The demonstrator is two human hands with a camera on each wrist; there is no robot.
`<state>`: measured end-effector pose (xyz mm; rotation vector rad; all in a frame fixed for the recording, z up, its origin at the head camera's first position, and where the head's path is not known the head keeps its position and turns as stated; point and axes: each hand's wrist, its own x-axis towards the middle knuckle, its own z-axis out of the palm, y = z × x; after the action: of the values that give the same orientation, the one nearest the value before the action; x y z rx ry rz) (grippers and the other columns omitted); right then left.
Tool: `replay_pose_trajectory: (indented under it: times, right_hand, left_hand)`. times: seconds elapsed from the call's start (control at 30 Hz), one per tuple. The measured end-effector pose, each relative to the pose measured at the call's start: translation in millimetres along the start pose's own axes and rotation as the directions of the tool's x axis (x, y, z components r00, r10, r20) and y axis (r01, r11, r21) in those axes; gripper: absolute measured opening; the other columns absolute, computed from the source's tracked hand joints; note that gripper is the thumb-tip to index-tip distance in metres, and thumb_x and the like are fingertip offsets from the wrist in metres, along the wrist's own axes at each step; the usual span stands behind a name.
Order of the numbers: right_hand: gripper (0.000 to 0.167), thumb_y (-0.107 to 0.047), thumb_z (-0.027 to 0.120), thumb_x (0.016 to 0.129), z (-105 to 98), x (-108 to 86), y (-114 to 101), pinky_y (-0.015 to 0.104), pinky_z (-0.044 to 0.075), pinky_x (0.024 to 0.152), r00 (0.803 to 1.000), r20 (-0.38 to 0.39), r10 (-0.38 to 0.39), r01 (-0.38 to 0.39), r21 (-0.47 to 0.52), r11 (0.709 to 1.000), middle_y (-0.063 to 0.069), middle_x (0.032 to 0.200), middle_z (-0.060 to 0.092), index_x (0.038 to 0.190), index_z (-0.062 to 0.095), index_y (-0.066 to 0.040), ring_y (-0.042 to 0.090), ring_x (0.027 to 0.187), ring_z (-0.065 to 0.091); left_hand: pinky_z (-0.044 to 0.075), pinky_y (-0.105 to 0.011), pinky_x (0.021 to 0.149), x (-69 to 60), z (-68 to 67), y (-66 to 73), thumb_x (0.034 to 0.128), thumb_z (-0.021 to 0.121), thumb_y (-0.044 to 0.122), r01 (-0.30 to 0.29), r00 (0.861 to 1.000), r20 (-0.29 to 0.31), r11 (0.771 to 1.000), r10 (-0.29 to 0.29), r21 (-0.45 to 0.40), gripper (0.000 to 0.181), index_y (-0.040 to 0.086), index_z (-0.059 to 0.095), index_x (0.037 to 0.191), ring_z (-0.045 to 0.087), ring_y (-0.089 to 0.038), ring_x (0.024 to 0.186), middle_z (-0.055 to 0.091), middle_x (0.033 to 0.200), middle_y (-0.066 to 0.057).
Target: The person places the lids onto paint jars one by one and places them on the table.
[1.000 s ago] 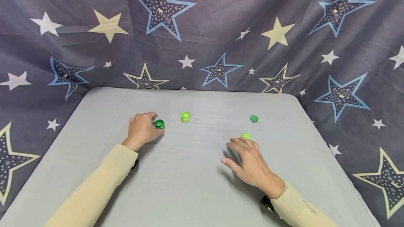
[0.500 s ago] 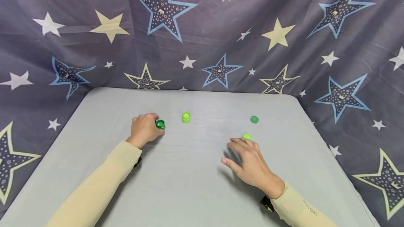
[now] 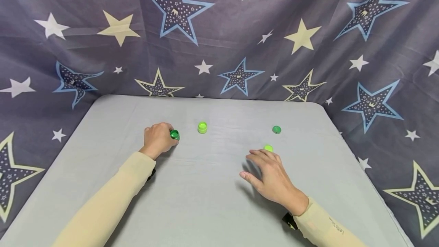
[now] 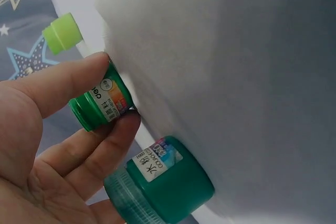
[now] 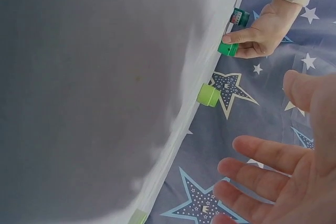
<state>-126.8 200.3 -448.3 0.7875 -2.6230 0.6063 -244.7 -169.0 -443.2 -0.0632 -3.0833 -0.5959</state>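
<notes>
Thumb and fingers of my left hand [image 3: 158, 139] pinch an uncapped green jar [image 3: 175, 135] that stands on the grey table. The left wrist view shows this labelled jar [image 4: 109, 99] between thumb and fingertips, and a capped teal jar [image 4: 170, 179] close beside it, which the hand hides in the head view. To the right of the held jar stands an uncapped lime jar [image 3: 202, 127]. My right hand [image 3: 274, 180], fingers spread and holding nothing, hovers over the table just in front of a lime lid [image 3: 268, 148].
A green lid [image 3: 276, 129] lies farther back at the right, behind the lime lid. Behind and beside the grey table [image 3: 212, 201] hangs a dark cloth [image 3: 212, 22] printed with stars.
My left hand has shifted slightly right and its thumb and fingers have closed in around the green jar. The right hand has stayed in place.
</notes>
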Motion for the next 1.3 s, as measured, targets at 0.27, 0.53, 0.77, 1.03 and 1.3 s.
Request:
replay_pose_trajectory:
  times: [0.27, 0.53, 0.77, 1.03, 1.3]
  right_hand:
    - [0.054, -0.047, 0.074, 0.091, -2.3, 1.6, 1.1, 0.056, 0.036, 0.106, 1.0, -0.002, 0.008, -0.008, 0.004, 1.0, 0.014, 0.135, 0.065, 0.125, 0.069, -0.005, 0.036, 0.13, 0.054]
    - [0.053, -0.045, 0.075, 0.091, -2.5, 2.8, 4.8, 0.057, 0.037, 0.104, 1.0, -0.02, 0.01, -0.01, 0.008, 1.0, 0.015, 0.133, 0.066, 0.124, 0.07, -0.004, 0.037, 0.129, 0.054]
    - [0.052, -0.044, 0.076, 0.091, -4.6, 5.6, 8.9, 0.057, 0.038, 0.102, 0.999, -0.032, 0.021, -0.021, 0.012, 1.0, 0.016, 0.132, 0.066, 0.124, 0.07, -0.004, 0.037, 0.127, 0.055]
    - [0.053, -0.042, 0.077, 0.09, -5.2, 9.8, 18.9, 0.057, 0.039, 0.099, 0.998, -0.048, 0.041, -0.041, 0.005, 0.999, 0.018, 0.13, 0.067, 0.124, 0.07, -0.002, 0.038, 0.125, 0.056]
    - [0.053, -0.041, 0.078, 0.09, -9.4, 13.9, 26.7, 0.058, 0.039, 0.101, 0.996, -0.045, 0.079, -0.08, -0.012, 0.997, 0.019, 0.131, 0.066, 0.123, 0.07, -0.001, 0.041, 0.126, 0.056]
  left_hand:
    - [0.042, -0.054, 0.09, -3.1, -1.5, 0.3, 0.0795, 0.086, 0.021, -0.021, 0.999, -0.025, 0.999, 0.02, -0.032, 0.032, 0.004, 0.074, 0.104, 0.065, -0.035, 0.092, 0.073, 0.098, -0.014]
    - [0.048, -0.05, 0.084, -14.3, -8.7, 8.1, 0.0798, 0.083, 0.016, -0.034, 0.999, -0.027, 0.995, 0.031, -0.097, 0.027, 0.005, 0.073, 0.102, 0.065, -0.033, 0.088, 0.073, 0.095, -0.012]
    - [0.051, -0.049, 0.078, -23.0, -9.7, 10.5, 0.0796, 0.083, 0.014, -0.05, 0.999, -0.02, 0.992, 0.048, -0.117, 0.029, 0.004, 0.072, 0.105, 0.065, -0.033, 0.088, 0.073, 0.097, -0.013]
    - [0.051, -0.047, 0.077, -32.7, -10.2, 14.7, 0.0783, 0.084, 0.014, -0.086, 0.996, -0.036, 0.985, 0.081, -0.148, 0.027, 0.008, 0.074, 0.103, 0.064, -0.029, 0.084, 0.072, 0.094, -0.008]
    - [0.049, -0.043, 0.074, -44.8, -10.4, 20.9, 0.0778, 0.087, 0.017, -0.103, 0.994, -0.047, 0.979, 0.096, -0.173, 0.028, 0.012, 0.077, 0.103, 0.062, -0.026, 0.082, 0.07, 0.091, -0.004]
